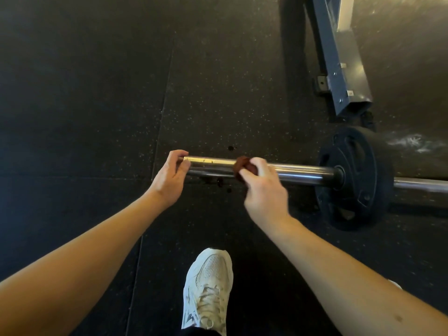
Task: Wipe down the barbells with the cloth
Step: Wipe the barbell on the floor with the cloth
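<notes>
— Where's the bar?
— The bar (291, 172) lies across the floor (84, 93), with its plate (356, 178) to the right.
— And the hands?
— Both arms reach forward. The left hand (169, 178) curls its grip round the bar's end. The right hand (263, 187) has its grip closed on the cloth (242, 164), bunched against the bar.

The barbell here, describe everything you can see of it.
The barbell looks like shiny chromed metal and lies roughly level above the dark speckled rubber floor. Its thick sleeve ends on the left, where the left hand curls round the tip. Midway along the sleeve the right hand presses a bunched reddish-brown cloth against it. Further right a black weight plate sits on the sleeve, and a thinner shaft runs on out of frame.
</notes>
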The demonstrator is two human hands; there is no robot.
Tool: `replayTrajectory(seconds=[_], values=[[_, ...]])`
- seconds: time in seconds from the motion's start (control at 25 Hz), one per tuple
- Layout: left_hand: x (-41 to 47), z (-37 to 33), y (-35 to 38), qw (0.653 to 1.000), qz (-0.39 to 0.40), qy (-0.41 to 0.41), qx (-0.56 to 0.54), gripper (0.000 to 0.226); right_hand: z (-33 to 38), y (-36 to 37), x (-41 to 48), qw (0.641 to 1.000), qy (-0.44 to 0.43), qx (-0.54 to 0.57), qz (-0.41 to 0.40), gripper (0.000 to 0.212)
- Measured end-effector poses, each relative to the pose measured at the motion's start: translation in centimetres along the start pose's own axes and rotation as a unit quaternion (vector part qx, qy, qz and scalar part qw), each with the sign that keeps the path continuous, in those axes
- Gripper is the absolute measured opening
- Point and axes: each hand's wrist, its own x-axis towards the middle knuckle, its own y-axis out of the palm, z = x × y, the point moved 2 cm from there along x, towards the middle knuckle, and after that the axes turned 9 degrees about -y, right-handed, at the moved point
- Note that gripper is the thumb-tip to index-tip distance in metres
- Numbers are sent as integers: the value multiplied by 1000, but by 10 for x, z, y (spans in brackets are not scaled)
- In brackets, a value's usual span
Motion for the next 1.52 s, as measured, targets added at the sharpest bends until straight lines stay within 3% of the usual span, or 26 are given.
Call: replayTrajectory(seconds=[0.2, 0.64, 0.8, 0.92, 1.08, 1.2, 1.36, 1.44, 1.52], values=[[3, 3, 4, 1000, 15, 9, 1, 26, -41, -19, -28, 981, 163, -3, -106, 41], [21, -4, 10, 997, -36, 16, 62, 31, -59, -23, -52, 969, 181, 44, -165, 51], [22, -13, 11, 997, -40, 11, 69, 33, -59, -27, -54, 964, 183, 54, -185, 45], [32, -30, 8, 991, -3, -86, 98, 34, -62, -30, -51, 958, 205, 30, -200, 40], [45, -39, 1, 942, 116, -300, 95, 47, -75, -28, -41, 958, 224, -35, -177, 40], [46, -32, 0, 940, 97, -321, 59, 56, -38, -3, -22, 969, 174, -30, -171, 36], [41, -34, 0, 945, 77, -299, 107, 77, 46, 37, 18, 998, 23, 7, -61, 41], [37, -36, -6, 962, 40, -234, 134, 71, 37, 30, 23, 998, -37, -6, -41, 37], [30, -34, -14, 981, 2, -159, 107, 47, -5, 17, 2, 998, -28, -25, -53, 32]])
